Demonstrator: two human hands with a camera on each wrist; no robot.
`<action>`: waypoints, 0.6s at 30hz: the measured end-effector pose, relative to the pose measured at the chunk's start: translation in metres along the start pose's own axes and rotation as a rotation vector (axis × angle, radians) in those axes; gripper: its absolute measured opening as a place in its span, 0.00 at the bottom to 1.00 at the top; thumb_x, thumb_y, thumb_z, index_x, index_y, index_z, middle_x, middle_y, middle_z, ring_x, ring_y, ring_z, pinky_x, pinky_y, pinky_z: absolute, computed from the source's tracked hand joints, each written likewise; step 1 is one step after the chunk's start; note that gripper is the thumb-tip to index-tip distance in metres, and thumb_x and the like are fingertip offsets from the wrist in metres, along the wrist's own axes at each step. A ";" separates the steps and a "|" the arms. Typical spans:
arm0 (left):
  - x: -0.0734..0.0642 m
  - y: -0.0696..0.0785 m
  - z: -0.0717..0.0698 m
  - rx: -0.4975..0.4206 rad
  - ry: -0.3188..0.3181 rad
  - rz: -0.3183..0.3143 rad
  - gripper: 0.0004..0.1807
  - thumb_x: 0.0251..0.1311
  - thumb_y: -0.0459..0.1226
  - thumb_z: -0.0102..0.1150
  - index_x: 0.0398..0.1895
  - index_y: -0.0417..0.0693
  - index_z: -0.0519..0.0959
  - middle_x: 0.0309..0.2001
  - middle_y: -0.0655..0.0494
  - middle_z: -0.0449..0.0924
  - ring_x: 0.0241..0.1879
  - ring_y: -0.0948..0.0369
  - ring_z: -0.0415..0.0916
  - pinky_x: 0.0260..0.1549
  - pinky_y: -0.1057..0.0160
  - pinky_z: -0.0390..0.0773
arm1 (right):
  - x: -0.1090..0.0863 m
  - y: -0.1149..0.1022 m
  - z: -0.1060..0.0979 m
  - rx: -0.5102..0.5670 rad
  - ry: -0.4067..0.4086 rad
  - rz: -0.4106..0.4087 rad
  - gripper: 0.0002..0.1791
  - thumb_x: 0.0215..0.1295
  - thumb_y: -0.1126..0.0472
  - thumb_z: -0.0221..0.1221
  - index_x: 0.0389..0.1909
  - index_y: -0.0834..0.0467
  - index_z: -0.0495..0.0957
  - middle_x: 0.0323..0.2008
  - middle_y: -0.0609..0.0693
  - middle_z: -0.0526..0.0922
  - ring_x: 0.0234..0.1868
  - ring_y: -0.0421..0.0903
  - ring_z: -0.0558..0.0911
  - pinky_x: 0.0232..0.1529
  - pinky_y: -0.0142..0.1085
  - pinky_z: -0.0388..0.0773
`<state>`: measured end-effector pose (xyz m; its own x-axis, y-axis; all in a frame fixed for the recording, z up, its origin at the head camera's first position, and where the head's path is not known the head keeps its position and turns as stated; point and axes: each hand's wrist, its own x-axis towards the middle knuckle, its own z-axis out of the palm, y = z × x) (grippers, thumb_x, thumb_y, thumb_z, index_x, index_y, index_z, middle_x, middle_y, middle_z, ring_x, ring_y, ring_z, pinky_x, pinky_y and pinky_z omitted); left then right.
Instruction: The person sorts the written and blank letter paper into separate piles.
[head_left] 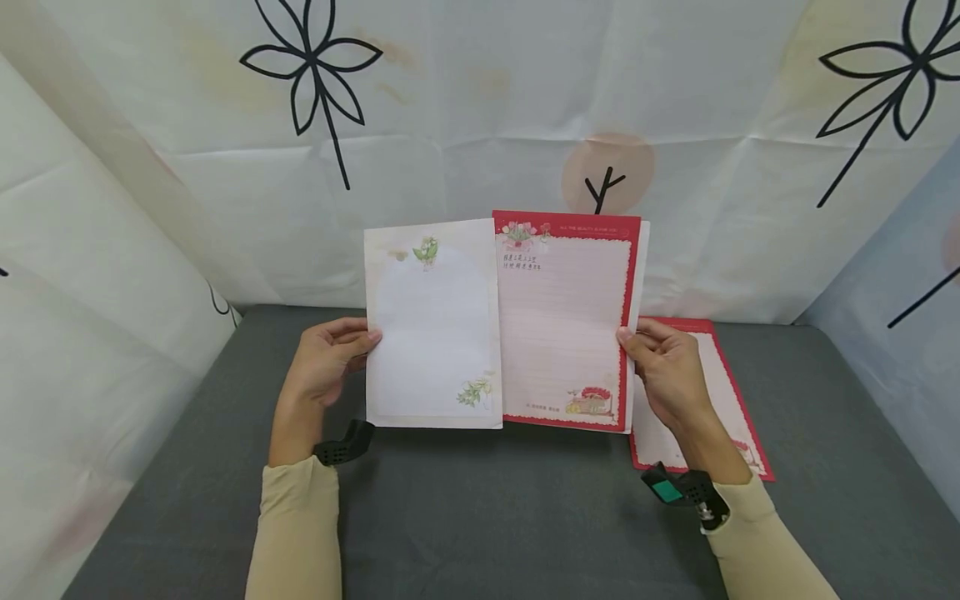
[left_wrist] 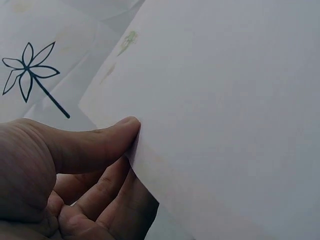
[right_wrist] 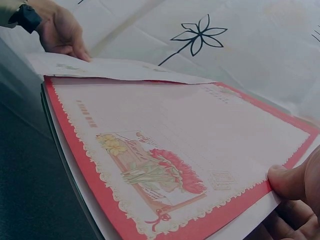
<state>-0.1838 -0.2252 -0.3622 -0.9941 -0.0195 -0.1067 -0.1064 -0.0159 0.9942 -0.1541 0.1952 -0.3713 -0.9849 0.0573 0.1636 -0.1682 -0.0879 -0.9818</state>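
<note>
My left hand (head_left: 333, 360) pinches the left edge of a white sheet of letter paper (head_left: 435, 333) printed with small green plants, thumb in front and fingers behind. At its right stands a red-bordered pink sheet of letter paper (head_left: 562, 333), with two short lines of writing near the top. My right hand (head_left: 670, 371) pinches that one's right edge, along with white paper showing behind it. Both sheets are held up side by side, the white one overlapping the red one's left edge. In the right wrist view, a flower bouquet print (right_wrist: 165, 170) decorates the red-bordered sheet.
Another red-bordered sheet (head_left: 738, 392) lies on the dark grey table (head_left: 480, 517) at the right, partly covered by my right hand and wrist. A pale cloth (head_left: 465, 108) with black leaf drawings hangs behind the table and along its sides.
</note>
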 end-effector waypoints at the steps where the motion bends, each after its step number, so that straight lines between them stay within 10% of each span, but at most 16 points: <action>1: 0.000 -0.001 -0.002 0.010 0.002 -0.003 0.20 0.67 0.28 0.63 0.59 0.27 0.73 0.31 0.64 0.85 0.34 0.68 0.82 0.36 0.68 0.81 | 0.000 0.000 0.000 0.002 0.000 0.000 0.27 0.73 0.64 0.60 0.64 0.79 0.68 0.42 0.42 0.88 0.38 0.40 0.88 0.43 0.32 0.84; 18: 0.008 -0.021 -0.028 0.306 0.080 -0.095 0.25 0.69 0.35 0.64 0.64 0.30 0.73 0.40 0.61 0.86 0.38 0.68 0.80 0.41 0.67 0.79 | -0.001 -0.002 0.001 0.003 0.004 -0.012 0.26 0.73 0.65 0.60 0.63 0.79 0.69 0.41 0.43 0.88 0.37 0.40 0.88 0.42 0.32 0.84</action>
<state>-0.1893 -0.2528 -0.3840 -0.9760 -0.1114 -0.1873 -0.2116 0.2793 0.9366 -0.1533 0.1938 -0.3697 -0.9827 0.0622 0.1747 -0.1799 -0.0901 -0.9795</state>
